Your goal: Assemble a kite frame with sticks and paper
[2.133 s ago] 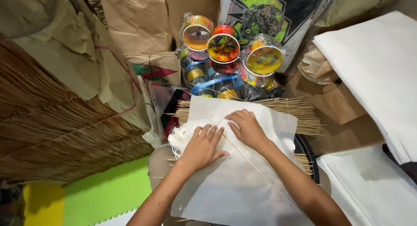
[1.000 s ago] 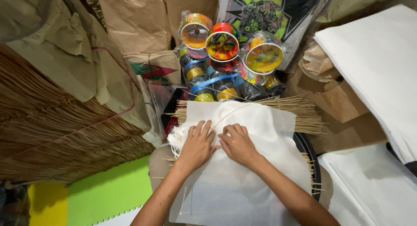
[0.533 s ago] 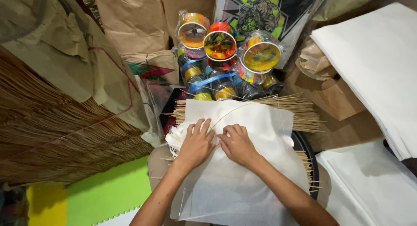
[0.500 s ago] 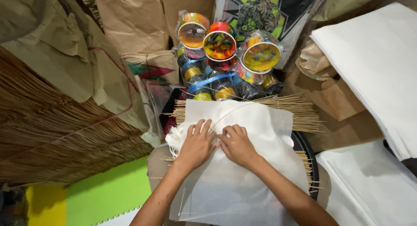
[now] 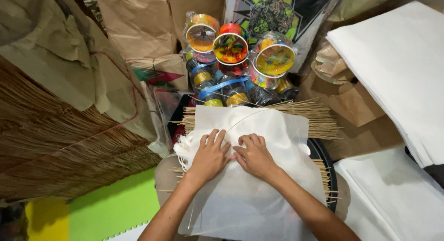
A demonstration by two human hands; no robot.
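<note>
A thin white paper sheet (image 5: 259,194) lies in front of me over a bundle of thin bamboo sticks (image 5: 305,120). My left hand (image 5: 210,155) presses flat on the sheet's left part, fingers spread. Right beside it, my right hand (image 5: 254,155) also presses on the sheet, fingertips nearly touching the left hand. A fine curved stick (image 5: 240,120) shows through the paper just beyond my fingers. Neither hand grips anything.
Colourful spools of thread (image 5: 231,49) stand stacked behind the sticks. A large bundle of straw-like sticks (image 5: 60,153) fills the left. Stacks of white paper (image 5: 397,69) lie at right, brown paper bags (image 5: 138,23) at the back, green and yellow floor mats (image 5: 111,208) at lower left.
My right hand has slid left and closer to me, so both hands now lie side by side on the sheet. The paper's top edge sits a little flatter.
</note>
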